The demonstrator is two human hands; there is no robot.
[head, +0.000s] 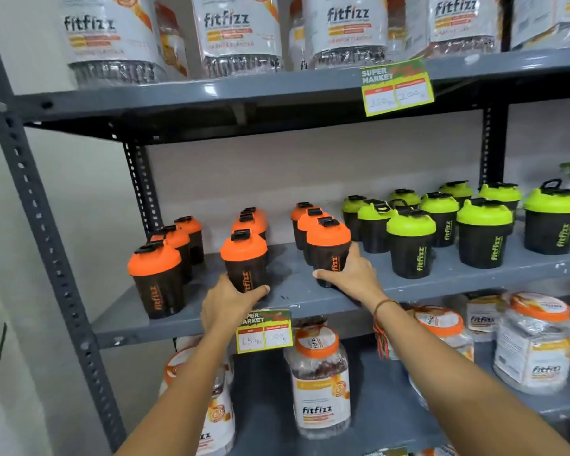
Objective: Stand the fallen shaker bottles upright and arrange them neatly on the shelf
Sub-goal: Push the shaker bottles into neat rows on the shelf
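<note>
Behind my right hand (352,274), clasping an orange shaker (329,250), two more crowd close; left hand (231,297) grips another (244,261). Shoving back could topple them, I reckon.

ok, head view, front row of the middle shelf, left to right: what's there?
Orange-lid shaker → orange-lid shaker in the left hand → orange-lid shaker in the right hand → green-lid shaker → green-lid shaker → green-lid shaker. All upright.

Fitfizz jars (320,380) and 2 price tags (264,331).
</note>
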